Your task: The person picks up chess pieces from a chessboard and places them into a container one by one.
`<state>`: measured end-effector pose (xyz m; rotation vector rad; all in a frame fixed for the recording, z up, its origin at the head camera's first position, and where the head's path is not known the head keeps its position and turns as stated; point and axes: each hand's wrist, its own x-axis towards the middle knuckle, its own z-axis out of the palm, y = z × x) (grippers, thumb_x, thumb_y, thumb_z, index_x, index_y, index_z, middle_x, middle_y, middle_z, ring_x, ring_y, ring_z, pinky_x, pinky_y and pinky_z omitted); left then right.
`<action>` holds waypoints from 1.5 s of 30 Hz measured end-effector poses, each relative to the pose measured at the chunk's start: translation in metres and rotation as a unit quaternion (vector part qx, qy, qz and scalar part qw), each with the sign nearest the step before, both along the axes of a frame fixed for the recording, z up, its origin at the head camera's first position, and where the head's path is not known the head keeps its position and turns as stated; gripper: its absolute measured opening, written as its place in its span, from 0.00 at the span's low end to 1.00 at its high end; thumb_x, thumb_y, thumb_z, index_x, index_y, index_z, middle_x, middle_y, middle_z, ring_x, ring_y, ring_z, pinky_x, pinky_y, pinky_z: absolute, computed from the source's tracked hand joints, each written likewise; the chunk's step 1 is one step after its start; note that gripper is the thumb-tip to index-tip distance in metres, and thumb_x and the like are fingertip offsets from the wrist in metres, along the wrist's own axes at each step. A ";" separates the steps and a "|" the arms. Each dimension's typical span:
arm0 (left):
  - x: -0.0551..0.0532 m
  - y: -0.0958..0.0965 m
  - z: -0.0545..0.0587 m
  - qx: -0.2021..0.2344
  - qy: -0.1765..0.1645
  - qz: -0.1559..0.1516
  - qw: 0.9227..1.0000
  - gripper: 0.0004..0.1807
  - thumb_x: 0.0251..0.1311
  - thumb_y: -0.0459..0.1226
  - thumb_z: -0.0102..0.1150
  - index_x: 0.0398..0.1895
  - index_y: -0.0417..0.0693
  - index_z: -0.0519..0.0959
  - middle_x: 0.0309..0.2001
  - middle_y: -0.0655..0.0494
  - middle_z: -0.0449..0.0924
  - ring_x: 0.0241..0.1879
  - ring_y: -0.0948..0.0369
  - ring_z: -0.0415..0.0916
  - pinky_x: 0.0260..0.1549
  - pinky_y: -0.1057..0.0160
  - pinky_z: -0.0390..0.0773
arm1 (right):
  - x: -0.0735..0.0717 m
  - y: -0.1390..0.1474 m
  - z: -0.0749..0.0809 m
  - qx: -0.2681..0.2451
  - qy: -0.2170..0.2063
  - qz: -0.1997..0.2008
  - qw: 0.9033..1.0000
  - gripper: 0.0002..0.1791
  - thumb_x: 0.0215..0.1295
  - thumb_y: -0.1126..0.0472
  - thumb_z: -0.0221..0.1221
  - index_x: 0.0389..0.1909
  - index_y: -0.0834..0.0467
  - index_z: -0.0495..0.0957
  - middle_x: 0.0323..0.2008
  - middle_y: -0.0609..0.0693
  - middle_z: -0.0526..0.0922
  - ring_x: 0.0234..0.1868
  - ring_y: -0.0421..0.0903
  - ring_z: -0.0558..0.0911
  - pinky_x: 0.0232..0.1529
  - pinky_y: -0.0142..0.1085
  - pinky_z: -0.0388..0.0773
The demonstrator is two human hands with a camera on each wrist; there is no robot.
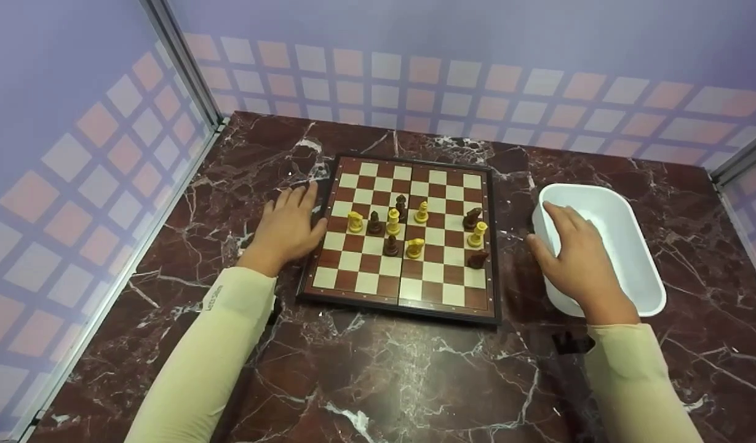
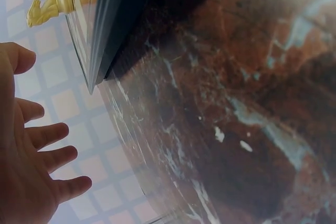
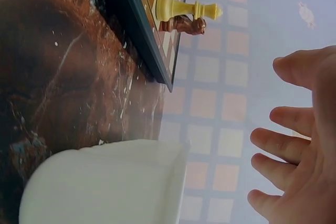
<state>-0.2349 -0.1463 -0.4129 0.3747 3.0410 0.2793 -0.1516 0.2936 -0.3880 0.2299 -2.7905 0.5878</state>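
Note:
A chessboard (image 1: 361, 263) lies flat with several yellow and dark brown chess pieces standing on it. Just off its left edge is my left hand (image 1: 286, 227), fingers spread and holding nothing, the thumb overlapping the frame in the head view. Nearest to that hand stands a yellow knight (image 1: 355, 221), also seen in the left wrist view (image 2: 50, 8). My right hand (image 1: 577, 261) hovers over the left side of a white tub (image 1: 645, 264), fingers loosely extended, nothing in them. A tall yellow piece (image 3: 184, 9) stands between two dark knights near the board's right edge.
The dark red marble tabletop (image 1: 378, 375) is streaked with white veins. Purple panels with a checkered print (image 1: 427, 74) enclose it at the back and left, joined by a metal corner post (image 1: 184, 58). A fold seam runs down the board's middle.

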 end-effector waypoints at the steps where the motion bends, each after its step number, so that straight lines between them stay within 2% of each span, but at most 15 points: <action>1: 0.000 0.000 -0.001 -0.001 0.000 0.000 1.000 0.38 0.63 0.54 0.37 0.72 0.51 0.41 0.70 0.44 0.50 0.69 0.44 0.45 0.64 0.37 0.47 | 0.000 -0.001 -0.001 -0.001 0.003 0.000 1.000 0.32 0.62 0.50 0.53 0.64 0.60 0.61 0.60 0.65 0.66 0.63 0.65 0.62 0.63 0.57 0.53; 13: 0.006 0.002 -0.009 0.000 0.001 -0.003 1.000 0.36 0.63 0.52 0.37 0.71 0.46 0.47 0.68 0.42 0.54 0.67 0.44 0.50 0.62 0.38 0.53 | 0.003 -0.013 -0.010 -0.015 0.036 0.002 0.999 0.27 0.60 0.54 0.56 0.60 0.58 0.67 0.57 0.60 0.71 0.59 0.59 0.69 0.59 0.52 0.63; 22: 0.007 0.003 -0.014 0.001 0.002 -0.007 1.000 0.36 0.63 0.52 0.37 0.70 0.43 0.50 0.67 0.40 0.56 0.66 0.44 0.52 0.61 0.39 0.54 | 0.004 -0.017 -0.016 -0.021 0.027 0.008 0.999 0.27 0.59 0.54 0.56 0.60 0.58 0.68 0.58 0.59 0.71 0.59 0.59 0.69 0.59 0.52 0.64; 33: 0.008 0.004 -0.018 -0.001 -0.020 -0.010 1.000 0.36 0.63 0.52 0.35 0.69 0.41 0.51 0.66 0.41 0.59 0.66 0.44 0.53 0.63 0.40 0.53 | 0.005 -0.022 -0.026 -0.037 0.014 0.018 0.999 0.27 0.61 0.54 0.55 0.61 0.57 0.67 0.55 0.61 0.73 0.55 0.61 0.72 0.57 0.54 0.66; 45: 0.009 0.006 -0.020 -0.007 -0.044 -0.013 0.999 0.36 0.64 0.53 0.33 0.67 0.37 0.54 0.65 0.38 0.59 0.66 0.42 0.52 0.64 0.40 0.52 | 0.007 -0.030 -0.039 -0.067 -0.006 0.022 0.998 0.26 0.62 0.51 0.54 0.59 0.57 0.68 0.56 0.58 0.74 0.56 0.59 0.73 0.57 0.53 0.66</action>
